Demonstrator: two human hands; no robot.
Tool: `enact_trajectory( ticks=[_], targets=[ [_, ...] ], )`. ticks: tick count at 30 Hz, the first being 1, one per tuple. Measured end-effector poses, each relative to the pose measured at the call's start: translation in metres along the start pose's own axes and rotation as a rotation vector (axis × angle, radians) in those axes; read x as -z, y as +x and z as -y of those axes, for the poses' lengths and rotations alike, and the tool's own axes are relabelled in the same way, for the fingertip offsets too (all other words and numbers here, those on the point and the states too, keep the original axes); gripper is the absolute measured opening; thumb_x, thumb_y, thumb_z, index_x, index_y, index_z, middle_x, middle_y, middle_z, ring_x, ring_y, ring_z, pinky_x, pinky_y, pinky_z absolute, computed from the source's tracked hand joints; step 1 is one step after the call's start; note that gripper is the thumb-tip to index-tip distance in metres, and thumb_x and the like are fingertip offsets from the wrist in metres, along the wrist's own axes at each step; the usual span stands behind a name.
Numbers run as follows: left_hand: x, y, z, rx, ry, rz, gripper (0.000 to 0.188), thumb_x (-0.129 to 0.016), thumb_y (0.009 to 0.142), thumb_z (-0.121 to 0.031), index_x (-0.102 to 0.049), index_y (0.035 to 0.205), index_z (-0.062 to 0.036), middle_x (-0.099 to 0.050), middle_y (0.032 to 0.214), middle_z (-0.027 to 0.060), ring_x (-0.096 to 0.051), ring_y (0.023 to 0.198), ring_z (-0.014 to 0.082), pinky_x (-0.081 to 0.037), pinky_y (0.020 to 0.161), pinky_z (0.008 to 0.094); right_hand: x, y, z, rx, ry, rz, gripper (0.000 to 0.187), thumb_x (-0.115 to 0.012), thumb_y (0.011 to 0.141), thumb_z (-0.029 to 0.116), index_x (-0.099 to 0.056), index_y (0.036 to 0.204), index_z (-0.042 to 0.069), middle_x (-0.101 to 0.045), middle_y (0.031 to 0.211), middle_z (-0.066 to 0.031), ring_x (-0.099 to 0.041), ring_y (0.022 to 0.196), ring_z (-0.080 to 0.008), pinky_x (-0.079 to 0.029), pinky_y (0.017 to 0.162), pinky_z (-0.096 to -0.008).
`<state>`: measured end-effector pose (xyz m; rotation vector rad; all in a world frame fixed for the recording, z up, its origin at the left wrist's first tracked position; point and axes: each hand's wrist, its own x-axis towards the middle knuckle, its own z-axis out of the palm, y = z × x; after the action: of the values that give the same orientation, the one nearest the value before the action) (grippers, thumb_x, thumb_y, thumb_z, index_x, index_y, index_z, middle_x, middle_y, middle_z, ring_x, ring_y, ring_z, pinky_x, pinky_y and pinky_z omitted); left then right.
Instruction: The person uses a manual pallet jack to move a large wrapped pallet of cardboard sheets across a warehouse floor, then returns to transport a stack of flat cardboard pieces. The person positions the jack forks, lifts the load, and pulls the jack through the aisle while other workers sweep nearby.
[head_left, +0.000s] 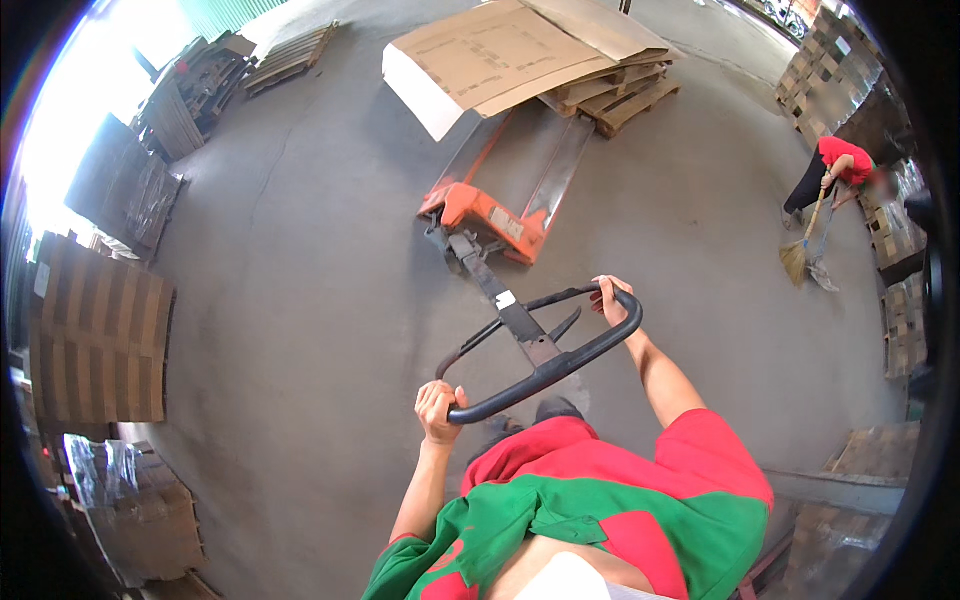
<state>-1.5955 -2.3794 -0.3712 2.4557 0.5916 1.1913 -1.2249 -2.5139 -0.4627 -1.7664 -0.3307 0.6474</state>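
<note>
In front of me stands an orange pallet jack point(490, 218), its long forks running away from me toward stacked wooden pallets point(630, 98). Large flat cardboard sheets point(490, 55) lie on those pallets and overhang the forks. The jack's black loop handle point(545, 375) is tilted toward my body. My left hand point(438, 410) is wrapped round the loop's left end. At the loop's right side, my right hand point(610, 298) has its fingers curled round the bar. A lever point(566, 324) sits inside the loop, apart from both hands.
Cardboard stacks point(100, 335) and wrapped loads point(125, 185) line the left side. At the right, a person in red point(840, 170) bends with a broom point(795, 258) beside more stacked boxes point(905, 325). A wooden pallet point(290, 60) lies at the far left.
</note>
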Motion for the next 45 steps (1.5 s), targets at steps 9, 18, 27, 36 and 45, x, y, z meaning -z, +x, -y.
enact_trajectory(
  ticks=[9, 18, 27, 36, 45],
  targets=[
    [0.104, 0.068, 0.184, 0.222, -0.033, 0.038, 0.023, -0.073, 0.082, -0.003, -0.052, 0.073, -0.0047, -0.067, 0.081, 0.0109, -0.07, 0.086, 0.0323, -0.055, 0.076, 0.041, -0.164, -0.039, 0.051, 0.129, -0.048, -0.098, 0.029, -0.05, 0.101, 0.025, -0.066, 0.102, 0.0, -0.061, 0.065, -0.0061, -0.059, 0.058, -0.0128, -0.049, 0.056, -0.0302],
    [0.217, 0.219, 0.28, 0.037, 0.232, 0.723, 0.027, -0.086, 0.065, -0.017, -0.065, 0.08, -0.007, -0.069, 0.116, 0.0095, -0.061, 0.117, 0.0299, -0.05, 0.097, 0.0462, -0.31, -0.08, 0.111, 0.102, -0.208, -0.299, 0.017, -0.054, 0.096, 0.019, -0.067, 0.102, 0.009, -0.063, 0.067, -0.0138, -0.065, 0.062, -0.0314, -0.051, 0.06, -0.0413],
    [0.198, 0.327, 0.431, -0.242, 0.198, 0.901, 0.027, -0.077, 0.072, -0.018, -0.056, 0.059, -0.0075, -0.059, 0.061, 0.0103, -0.062, 0.065, 0.0321, -0.051, 0.089, 0.0465, -0.392, -0.073, 0.196, 0.357, -0.445, -0.186, 0.042, -0.071, 0.086, 0.024, -0.062, 0.124, 0.01, -0.057, 0.122, -0.0122, -0.057, 0.112, -0.0297, -0.047, 0.092, -0.0448],
    [0.042, 0.426, 0.518, -0.238, 0.113, 1.075, 0.005, -0.071, 0.065, -0.009, -0.067, 0.068, -0.0081, -0.067, 0.07, 0.0097, -0.065, 0.073, 0.0293, -0.045, 0.1, 0.0453, -0.473, 0.055, 0.282, 0.135, -1.037, -0.202, 0.043, -0.081, 0.067, 0.024, -0.068, 0.106, 0.013, -0.067, 0.094, -0.0045, -0.062, 0.101, -0.0236, -0.037, 0.104, -0.0451],
    [-0.153, 0.648, 0.634, -0.288, 0.363, 1.173, 0.018, -0.075, 0.074, -0.012, -0.069, 0.091, -0.0087, -0.06, 0.111, 0.0066, -0.055, 0.112, 0.0262, -0.033, 0.11, 0.058, -0.52, 0.336, 0.309, 0.001, -1.074, -0.099, 0.028, -0.077, 0.073, 0.033, -0.065, 0.084, 0.01, -0.07, 0.077, -0.0074, -0.07, 0.08, -0.0254, -0.052, 0.073, -0.0406]
  ],
)
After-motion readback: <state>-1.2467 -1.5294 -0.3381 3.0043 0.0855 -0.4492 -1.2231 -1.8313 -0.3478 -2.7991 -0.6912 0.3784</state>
